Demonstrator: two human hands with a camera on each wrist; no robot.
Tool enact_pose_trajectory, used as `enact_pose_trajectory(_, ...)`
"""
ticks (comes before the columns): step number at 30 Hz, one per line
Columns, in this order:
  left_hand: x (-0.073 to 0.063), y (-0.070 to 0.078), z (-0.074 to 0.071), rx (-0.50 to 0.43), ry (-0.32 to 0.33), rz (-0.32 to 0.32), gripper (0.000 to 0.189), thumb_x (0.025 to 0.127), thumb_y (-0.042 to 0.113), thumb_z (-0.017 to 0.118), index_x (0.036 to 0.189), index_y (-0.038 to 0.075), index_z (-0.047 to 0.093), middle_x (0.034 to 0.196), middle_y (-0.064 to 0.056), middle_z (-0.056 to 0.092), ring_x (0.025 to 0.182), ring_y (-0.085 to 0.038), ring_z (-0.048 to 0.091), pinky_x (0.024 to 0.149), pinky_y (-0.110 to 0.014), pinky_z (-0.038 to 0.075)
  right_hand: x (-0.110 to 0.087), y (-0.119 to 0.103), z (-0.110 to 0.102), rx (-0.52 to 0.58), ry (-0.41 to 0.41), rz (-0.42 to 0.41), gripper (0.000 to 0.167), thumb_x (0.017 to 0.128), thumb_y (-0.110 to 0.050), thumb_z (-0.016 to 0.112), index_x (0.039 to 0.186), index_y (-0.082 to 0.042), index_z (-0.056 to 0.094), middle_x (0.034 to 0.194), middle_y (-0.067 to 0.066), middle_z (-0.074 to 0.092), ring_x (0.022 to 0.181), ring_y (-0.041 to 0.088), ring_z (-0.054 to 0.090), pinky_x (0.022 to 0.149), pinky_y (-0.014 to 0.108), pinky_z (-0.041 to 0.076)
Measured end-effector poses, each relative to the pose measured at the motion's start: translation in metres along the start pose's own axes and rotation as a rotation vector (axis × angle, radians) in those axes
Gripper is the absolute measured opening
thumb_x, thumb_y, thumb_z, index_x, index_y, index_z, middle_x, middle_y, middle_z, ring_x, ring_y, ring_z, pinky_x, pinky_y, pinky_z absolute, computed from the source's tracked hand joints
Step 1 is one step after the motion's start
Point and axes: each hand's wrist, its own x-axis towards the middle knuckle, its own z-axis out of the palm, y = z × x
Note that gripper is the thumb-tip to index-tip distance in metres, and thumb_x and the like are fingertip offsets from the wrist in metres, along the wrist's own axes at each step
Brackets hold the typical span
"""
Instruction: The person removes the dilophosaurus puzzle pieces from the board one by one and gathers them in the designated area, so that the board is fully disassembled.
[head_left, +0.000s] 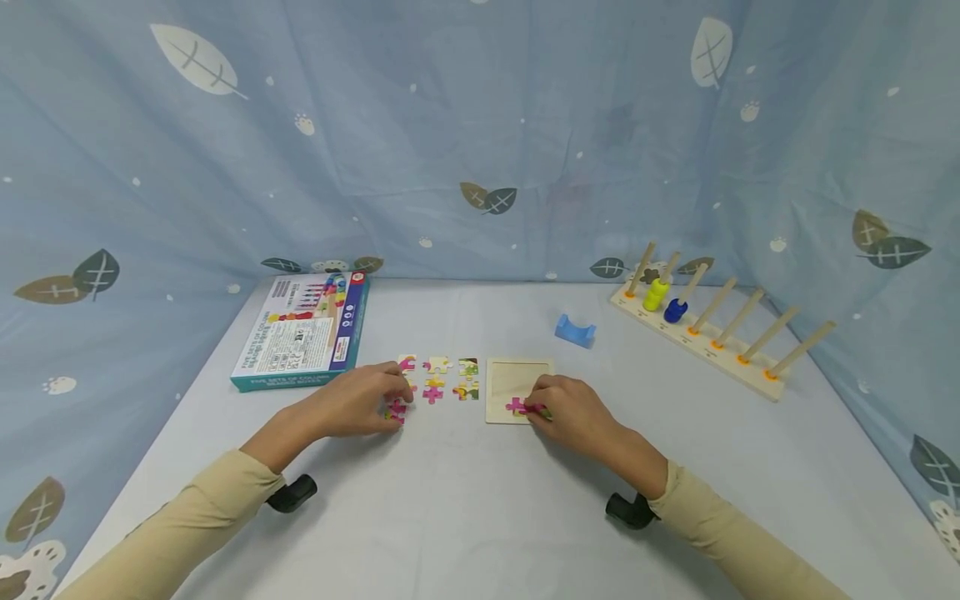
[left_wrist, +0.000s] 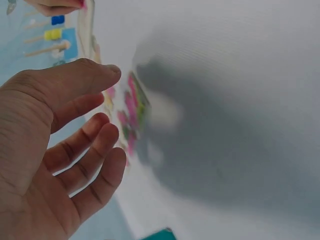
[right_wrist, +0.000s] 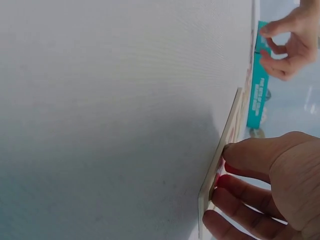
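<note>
My left hand (head_left: 367, 400) hovers at the left column of loose jigsaw pieces. Its thumb and fingers are bent loosely and apart in the left wrist view, with a pink and green jigsaw piece (left_wrist: 131, 102) just past the fingertips. My right hand (head_left: 573, 414) is at the lower right of a square wooden puzzle tray (head_left: 504, 379). There its thumb and fingers pinch a pink jigsaw piece (head_left: 516, 406), partly hidden by the fingers. More loose pieces (head_left: 432, 393) lie in rows between the left hand and the tray.
A teal-edged box (head_left: 300, 329) lies at the back left. Behind the tray stands a small blue curved block (head_left: 575, 331). At the back right, a wooden peg board (head_left: 697, 337) carries yellow beads (head_left: 656, 295) and blue beads (head_left: 676, 311).
</note>
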Motion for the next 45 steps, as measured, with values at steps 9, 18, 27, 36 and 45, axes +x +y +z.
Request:
enact_pose_trajectory(9, 0.023, 0.023, -0.007, 0.010, -0.041, 0.040, 0.028, 0.080, 0.022, 0.083, 0.107, 0.016, 0.074, 0.106, 0.002, 0.061, 0.090, -0.016, 0.061, 0.077, -0.033, 0.052, -0.003, 0.000, -0.005, 0.022, -0.013, 0.010, 0.014, 0.077, -0.010, 0.086, 0.090, -0.009, 0.081, 0.084, -0.002, 0.068, 0.077, 0.012, 0.062, 0.068, 0.027, 0.052)
enact_pose_trajectory(18, 0.055, 0.048, -0.003, 0.035, -0.053, 0.109, 0.029, 0.082, 0.024, 0.081, 0.109, 0.016, 0.074, 0.109, 0.002, 0.062, 0.086, -0.014, 0.059, 0.077, -0.031, 0.051, -0.006, 0.005, -0.007, 0.007, -0.017, 0.066, 0.016, 0.077, -0.014, 0.087, 0.092, -0.010, 0.081, 0.088, 0.000, 0.068, 0.077, 0.014, 0.060, 0.068, 0.028, 0.051)
enact_pose_trajectory(27, 0.085, 0.066, 0.005, 0.066, -0.087, 0.180, 0.029, 0.084, 0.023, 0.078, 0.111, 0.014, 0.072, 0.106, 0.000, 0.062, 0.086, -0.013, 0.061, 0.075, -0.029, 0.050, -0.006, 0.010, -0.006, 0.002, -0.040, 0.068, 0.015, 0.079, -0.017, 0.086, 0.092, -0.010, 0.080, 0.089, 0.000, 0.066, 0.078, 0.014, 0.060, 0.069, 0.029, 0.052)
enact_pose_trajectory(36, 0.107, 0.080, 0.016, 0.085, -0.121, 0.200, 0.036, 0.084, 0.025, 0.079, 0.116, 0.013, 0.070, 0.107, -0.001, 0.062, 0.086, -0.011, 0.059, 0.078, -0.029, 0.050, -0.007, 0.013, -0.007, 0.037, -0.064, 0.100, 0.019, 0.082, -0.020, 0.084, 0.097, -0.009, 0.080, 0.092, 0.001, 0.066, 0.081, 0.015, 0.059, 0.071, 0.030, 0.051)
enact_pose_trajectory(45, 0.124, 0.094, 0.030, 0.119, -0.123, 0.194, 0.046, 0.084, 0.032, 0.080, 0.123, 0.012, 0.067, 0.108, 0.002, 0.063, 0.089, -0.009, 0.057, 0.077, -0.027, 0.049, -0.008, 0.018, -0.011, 0.066, -0.073, 0.051, 0.017, 0.082, -0.018, 0.083, 0.096, -0.010, 0.080, 0.092, 0.000, 0.066, 0.081, 0.014, 0.061, 0.069, 0.031, 0.051)
